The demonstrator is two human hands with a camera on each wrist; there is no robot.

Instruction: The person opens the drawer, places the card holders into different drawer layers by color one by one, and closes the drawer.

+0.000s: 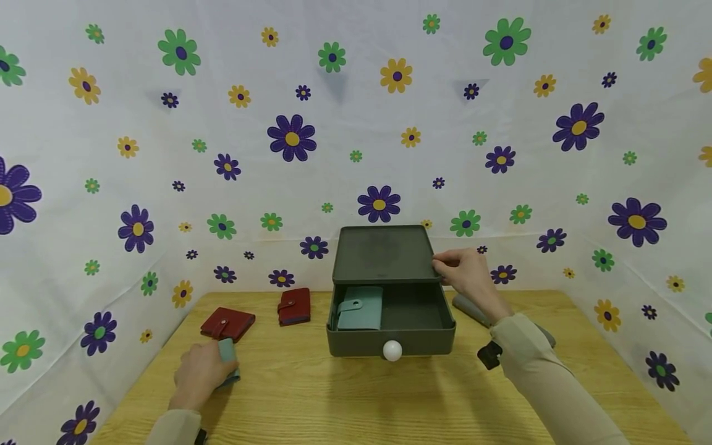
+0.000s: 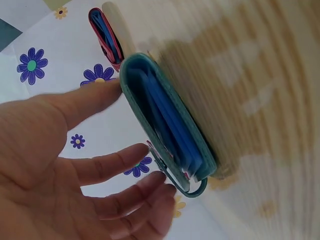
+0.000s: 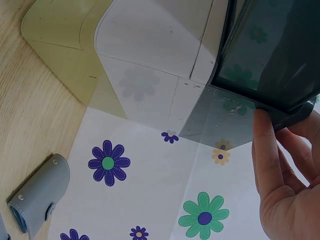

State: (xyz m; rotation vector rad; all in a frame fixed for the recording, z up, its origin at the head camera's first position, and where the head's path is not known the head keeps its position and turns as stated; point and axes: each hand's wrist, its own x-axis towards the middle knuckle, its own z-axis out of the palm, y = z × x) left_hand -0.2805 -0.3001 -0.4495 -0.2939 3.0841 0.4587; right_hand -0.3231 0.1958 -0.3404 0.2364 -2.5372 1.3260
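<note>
On the left of the table, my left hand (image 1: 199, 372) grips a teal snap-strap card wallet (image 2: 165, 120). Its thumb is at the spine edge, the other fingertips by the strap, and blue card sleeves show inside. My right hand (image 1: 468, 275) pinches the right edge of a dark grey-green drawer box (image 1: 384, 253), thumb and fingers at its rim in the right wrist view. The box's drawer (image 1: 356, 343), which has a white knob (image 1: 392, 350), is pulled out toward me. Inside it on the left lies a light teal card wallet (image 1: 361, 312).
Two red card wallets lie on the wooden table (image 1: 289, 395): one (image 1: 227, 322) just beyond my left hand, the other (image 1: 295, 306) left of the box. Right of the box a grey item (image 1: 470, 309) is partly behind my right arm. A flowered cloth (image 1: 356, 123) hangs behind.
</note>
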